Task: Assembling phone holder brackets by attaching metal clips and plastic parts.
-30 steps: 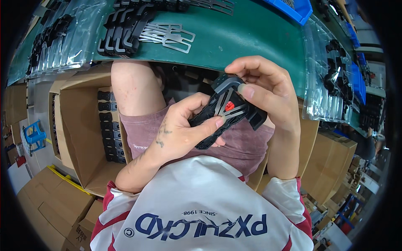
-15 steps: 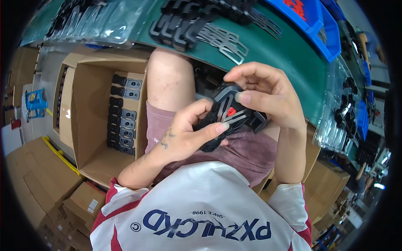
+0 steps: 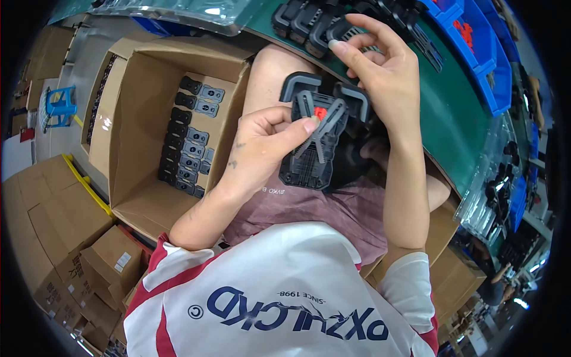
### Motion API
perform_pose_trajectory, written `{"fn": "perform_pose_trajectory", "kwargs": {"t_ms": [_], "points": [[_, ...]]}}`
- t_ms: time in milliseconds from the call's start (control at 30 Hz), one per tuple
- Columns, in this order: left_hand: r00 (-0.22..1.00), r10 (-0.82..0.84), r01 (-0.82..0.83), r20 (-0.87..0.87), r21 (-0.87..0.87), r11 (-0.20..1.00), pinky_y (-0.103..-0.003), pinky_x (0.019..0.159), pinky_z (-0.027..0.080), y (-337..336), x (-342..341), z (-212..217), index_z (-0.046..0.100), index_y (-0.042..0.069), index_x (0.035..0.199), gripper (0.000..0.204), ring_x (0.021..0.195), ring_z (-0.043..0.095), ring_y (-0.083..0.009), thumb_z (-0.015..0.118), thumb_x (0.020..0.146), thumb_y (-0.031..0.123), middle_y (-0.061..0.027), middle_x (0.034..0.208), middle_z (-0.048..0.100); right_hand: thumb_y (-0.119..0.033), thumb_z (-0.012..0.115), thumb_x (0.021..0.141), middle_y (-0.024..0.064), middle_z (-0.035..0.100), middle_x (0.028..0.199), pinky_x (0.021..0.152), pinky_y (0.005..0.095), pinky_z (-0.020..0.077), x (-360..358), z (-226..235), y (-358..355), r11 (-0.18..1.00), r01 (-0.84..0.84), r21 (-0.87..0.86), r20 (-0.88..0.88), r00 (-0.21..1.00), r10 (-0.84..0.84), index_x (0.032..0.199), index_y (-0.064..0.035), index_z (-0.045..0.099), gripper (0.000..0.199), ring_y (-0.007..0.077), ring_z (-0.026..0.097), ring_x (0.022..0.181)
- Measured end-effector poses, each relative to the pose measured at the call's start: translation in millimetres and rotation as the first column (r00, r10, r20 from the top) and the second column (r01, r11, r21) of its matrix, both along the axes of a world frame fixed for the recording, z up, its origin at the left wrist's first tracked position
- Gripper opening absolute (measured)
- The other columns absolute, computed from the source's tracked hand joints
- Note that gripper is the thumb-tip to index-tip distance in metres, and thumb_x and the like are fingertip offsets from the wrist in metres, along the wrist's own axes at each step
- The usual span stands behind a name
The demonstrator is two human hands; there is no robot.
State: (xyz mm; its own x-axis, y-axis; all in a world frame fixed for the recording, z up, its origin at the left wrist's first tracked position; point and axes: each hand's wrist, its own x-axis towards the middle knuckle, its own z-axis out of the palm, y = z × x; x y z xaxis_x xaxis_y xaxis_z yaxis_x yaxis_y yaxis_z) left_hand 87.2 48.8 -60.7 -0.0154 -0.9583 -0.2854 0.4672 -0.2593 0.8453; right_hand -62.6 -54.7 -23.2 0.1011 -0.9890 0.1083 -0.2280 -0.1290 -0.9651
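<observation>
My left hand (image 3: 262, 140) is closed round a black phone-holder-like plastic body (image 3: 309, 169), its thumb pressing on the inside near a small red piece (image 3: 320, 113). Two ribbed bars cross in an X there, and two hooked black arms stick out at the far end. Over the bench's near edge my right hand (image 3: 380, 62) has its thumb and forefinger apart, with the other fingers curled. It is right beside a row of black hooked arms (image 3: 297, 22); whether it touches one I cannot tell. Flat metal frames there are partly hidden behind its fingers.
A green bench (image 3: 443, 110) runs along the far side, with blue bins (image 3: 496, 89) holding red pieces at its right. To my left stands an open cardboard box (image 3: 140, 101) with rows of black and grey parts. A blue stool (image 3: 61, 102) is farther left.
My right hand has left the phone-holder-like body and moved out to the parts on the bench. My left hand has turned the body more upright, and both hooked arms now show.
</observation>
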Motion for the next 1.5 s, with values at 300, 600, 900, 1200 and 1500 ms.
{"fn": "perform_pose_trajectory", "kwargs": {"t_ms": [300, 600, 900, 1200, 1500], "points": [[0.999, -0.02, 0.017, 0.038, 0.094, 0.995, -0.011, 0.054, 0.045, -1, -14, 9, 0.065, -0.005, 0.089, 0.009, 0.061, 0.057, -0.004, 0.065, 0.084, 0.002, -0.0065, 0.078, 0.067, -0.006, 0.069, 0.075, 0.0058, 0.064, 0.079, 0.05, 0.018, 0.0427, -14, -8, 7, 0.995, 0.032, -0.096, 0.096, 0.995, -0.023, 0.103, -0.0008, 0.068, 0.029, 0.0078, 0.052, 0.055], [0.995, 0.089, -0.086, -0.036, 0.062, 0.994, -0.014, 0.058, 0.049, 0, -19, 15, 0.063, -0.007, 0.097, 0.014, 0.066, 0.062, -0.0087, 0.063, 0.084, 0.0, -0.0116, 0.085, 0.068, -0.006, 0.068, 0.076, 0.0056, 0.065, 0.078, 0.052, 0.019, 0.044, -16, -5, -2, 0.995, -0.088, 0.045, 0.078, 0.993, 0.085, 0.1, -0.0013, 0.07, 0.025, 0.0079, 0.052, 0.055], [0.994, 0.105, -0.105, -0.002, 0.07, 0.992, -0.015, 0.062, 0.049, 7, -21, 16, 0.063, -0.006, 0.096, 0.013, 0.07, 0.062, -0.009, 0.063, 0.084, 0.0, -0.0128, 0.087, 0.068, -0.013, 0.072, 0.078, 0.0046, 0.065, 0.08, 0.048, 0.0176, 0.0409, -17, 0, -13, 0.967, -0.247, 0.063, 0.039, 0.969, 0.245, 0.093, -0.0033, 0.072, 0.018, 0.0065, 0.051, 0.057], [0.994, 0.111, -0.11, -0.001, 0.1, 0.989, -0.015, 0.059, 0.047, 0, -32, 17, 0.063, -0.005, 0.093, 0.011, 0.065, 0.06, -0.0084, 0.063, 0.084, 0.001, -0.0098, 0.083, 0.067, -0.01, 0.074, 0.073, 0.0036, 0.063, 0.078, 0.051, 0.0221, 0.0401, -64, 5, 31, 0.989, -0.034, -0.147, -0.086, 0.996, 0.022, 0.087, -0.0012, 0.071, 0.017, 0.0092, 0.047, 0.057], [0.998, -0.04, 0.039, 0.046, 0.029, 0.999, -0.012, 0.048, 0.035, -22, -56, 13, 0.062, -0.001, 0.083, 0.01, 0.053, 0.047, -0.0025, 0.067, 0.083, 0.008, -0.0013, 0.067, 0.06, 0.008, 0.069, 0.071, 0.0061, 0.054, 0.094, 0.051, 0.0182, 0.0369, -130, -9, 105, 0.863, 0.451, -0.229, -0.149, 0.859, -0.489, 0.104, -0.0039, 0.065, 0.035, 0.0082, 0.045, 0.06]]}}
